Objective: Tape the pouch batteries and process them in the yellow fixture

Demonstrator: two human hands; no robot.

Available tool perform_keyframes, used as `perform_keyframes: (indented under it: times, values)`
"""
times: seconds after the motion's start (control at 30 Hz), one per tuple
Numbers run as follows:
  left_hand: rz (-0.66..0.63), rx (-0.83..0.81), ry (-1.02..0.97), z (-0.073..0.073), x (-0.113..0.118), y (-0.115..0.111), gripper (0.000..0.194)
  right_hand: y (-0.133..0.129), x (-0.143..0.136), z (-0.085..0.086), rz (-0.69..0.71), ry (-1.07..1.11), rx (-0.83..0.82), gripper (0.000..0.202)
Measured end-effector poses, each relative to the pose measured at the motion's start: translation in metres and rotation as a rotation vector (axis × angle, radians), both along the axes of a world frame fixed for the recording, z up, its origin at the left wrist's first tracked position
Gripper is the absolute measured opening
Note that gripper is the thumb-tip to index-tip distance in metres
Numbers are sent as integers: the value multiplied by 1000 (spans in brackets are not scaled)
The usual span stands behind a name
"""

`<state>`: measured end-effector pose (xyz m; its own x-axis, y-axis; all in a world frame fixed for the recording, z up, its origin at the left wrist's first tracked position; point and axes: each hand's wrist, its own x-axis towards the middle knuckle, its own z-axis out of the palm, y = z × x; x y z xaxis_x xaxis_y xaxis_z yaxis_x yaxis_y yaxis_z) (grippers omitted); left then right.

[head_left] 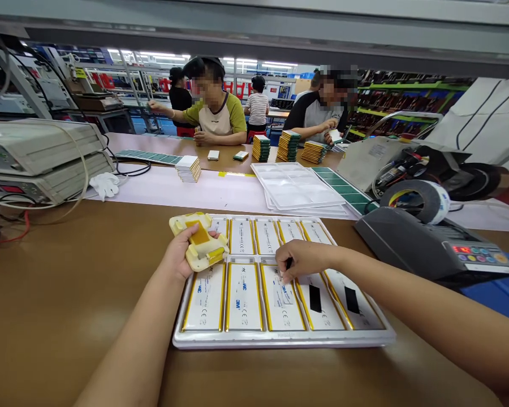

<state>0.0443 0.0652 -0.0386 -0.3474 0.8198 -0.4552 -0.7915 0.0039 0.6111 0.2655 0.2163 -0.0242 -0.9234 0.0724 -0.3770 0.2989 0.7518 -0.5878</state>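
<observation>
Head view: a workshop with racks and strip lights opens behind a broad brown counter [89, 282], crossed by a pale mat, with a grey beam overhead; across it a person in a green-sleeved shirt [220, 116] and another in grey and black [314, 113] sit at work. A black tape dispenser [407, 243] at the right and stacked instruments [38, 147] at the left flank the central space, presumably to leave both forearms room. Beyond the near work, white trays [297, 183] lie piled. The white cell tray [280, 340] lies flat, straight in front of the body, its compartments holding the pouch cells apart, printed faces up, probably so that each face can be reached without lifting it. In the near row, the two rightmost cells bear black pads [315, 298]; the others show clear film with blue lettering. The left hand [182, 251] grasps a cream plastic fixture [201, 243] by its side, over the tray's far left corner, likely so it does not block the near cells. The right hand [299, 260] is pinched low over the middle near-row cell [282, 308], apparently for fine control, with a small dark piece [289, 263] showing between its fingers.
</observation>
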Motion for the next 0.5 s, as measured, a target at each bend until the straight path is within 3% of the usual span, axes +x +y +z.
perform_keyframes:
  times: [0.13, 0.27, 0.37, 0.43, 0.5]
  values:
    - [-14, -13, -30, 1, 0, 0, 18, -6, -1, 2, -76, 33, 94, 19]
    - [-17, -9, -54, 2, 0, -1, 16, -14, -1, 3, -48, 9, 65, 17]
    - [-15, -6, -44, 1, 0, -1, 17, -18, 2, 5, -104, 22, 76, 18]
    - [-20, 7, -33, -1, -1, -1, 17, -18, 4, 8, -97, 10, 5, 19]
    - [-12, 13, -27, -2, -1, -1, 17, -16, 4, 10, -22, -15, -194, 21]
